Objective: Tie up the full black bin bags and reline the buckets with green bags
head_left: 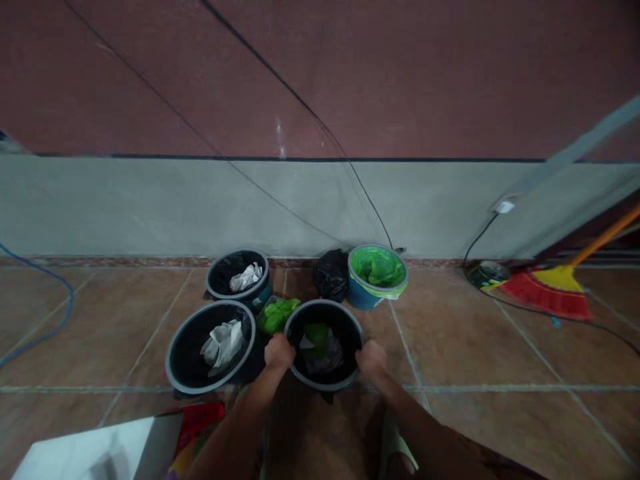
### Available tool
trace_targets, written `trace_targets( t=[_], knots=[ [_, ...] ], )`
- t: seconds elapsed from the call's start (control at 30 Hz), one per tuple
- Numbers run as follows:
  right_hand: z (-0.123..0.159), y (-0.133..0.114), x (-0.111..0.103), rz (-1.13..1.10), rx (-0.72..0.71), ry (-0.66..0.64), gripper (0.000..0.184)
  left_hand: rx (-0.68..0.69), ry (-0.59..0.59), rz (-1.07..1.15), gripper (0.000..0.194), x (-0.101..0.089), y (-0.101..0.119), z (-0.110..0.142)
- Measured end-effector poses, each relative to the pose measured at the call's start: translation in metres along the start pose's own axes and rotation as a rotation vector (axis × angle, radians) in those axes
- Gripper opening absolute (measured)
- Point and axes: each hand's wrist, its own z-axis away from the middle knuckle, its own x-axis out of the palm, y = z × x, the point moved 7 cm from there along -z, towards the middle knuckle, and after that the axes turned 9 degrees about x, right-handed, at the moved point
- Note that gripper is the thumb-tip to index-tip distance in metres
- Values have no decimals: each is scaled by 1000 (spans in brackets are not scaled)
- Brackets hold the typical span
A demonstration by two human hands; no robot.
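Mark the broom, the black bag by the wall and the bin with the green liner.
Broom (550,293): head view, on its red bristles.
Black bag (330,275): head view, on its bulging side.
Green-lined bin (364,295): head view, on its blue outer wall.

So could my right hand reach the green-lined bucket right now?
Probably yes: only floor shows between your right hand and the green-lined bucket, though it must first release the held bucket.
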Motion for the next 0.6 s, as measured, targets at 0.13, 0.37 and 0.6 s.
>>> trace_targets(
  t=[0.13,0.37,0.6],
  knots=[
    [3,4,-16,-55,-8,20,14,67,-16,-60,34,-17,9,4],
    [-10,17,-41,-665,-44,-124,16,194,108,-42,29,-66,35,11],
    [-73,31,-71,-1208,169,-127,15,428,212,424,36,-78,84,25]
  ],
)
